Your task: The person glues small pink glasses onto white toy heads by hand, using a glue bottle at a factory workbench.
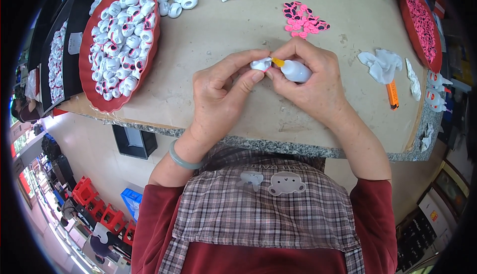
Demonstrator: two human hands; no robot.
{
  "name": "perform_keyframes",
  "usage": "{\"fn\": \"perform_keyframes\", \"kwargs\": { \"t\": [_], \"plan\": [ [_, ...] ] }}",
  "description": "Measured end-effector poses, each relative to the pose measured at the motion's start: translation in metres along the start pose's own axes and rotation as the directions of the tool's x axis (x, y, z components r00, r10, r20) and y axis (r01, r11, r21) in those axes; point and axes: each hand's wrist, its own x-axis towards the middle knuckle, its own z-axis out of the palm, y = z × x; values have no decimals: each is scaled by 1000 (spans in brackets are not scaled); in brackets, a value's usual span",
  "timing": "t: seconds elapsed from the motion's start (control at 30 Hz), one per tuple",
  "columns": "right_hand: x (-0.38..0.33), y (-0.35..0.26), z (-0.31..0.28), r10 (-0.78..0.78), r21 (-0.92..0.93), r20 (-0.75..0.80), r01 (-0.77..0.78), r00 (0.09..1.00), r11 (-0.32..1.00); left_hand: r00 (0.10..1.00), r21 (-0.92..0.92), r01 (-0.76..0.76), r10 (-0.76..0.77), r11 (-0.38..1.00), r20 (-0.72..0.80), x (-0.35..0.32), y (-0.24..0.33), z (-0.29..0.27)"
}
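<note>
Plaid apron (263, 209), hands hiding white piece (260, 64), glue bottle (294, 70) half covered

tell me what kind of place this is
Probably a small workshop or factory bench for hand assembly. The left hand holds a small white piece while the right hand puts a glue bottle to it. A red tray is heaped with like pieces, and pink stickers lie nearby.
</note>
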Motion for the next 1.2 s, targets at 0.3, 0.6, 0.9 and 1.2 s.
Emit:
{"fn": "perform_keyframes", "kwargs": {
  "t": [0.3,0.6,0.9,1.2],
  "plan": [
    [2,1,0,-91,57,-35,93,995,994,997,-372,72,-74,926,9,1,1,0],
    [0,-1,-2,-73,48,-13,74,997,996,998,-339,59,-52,939,29,0,-1,-1],
    [0,-2,0,-75,20,-44,76,996,997,999,-272,18,-10,962,30,0,0,-1],
    [1,-2,-1,-43,22,-40,44,998,999,999,-294,42,-40,955,11,1,0,0]
  ]
}}
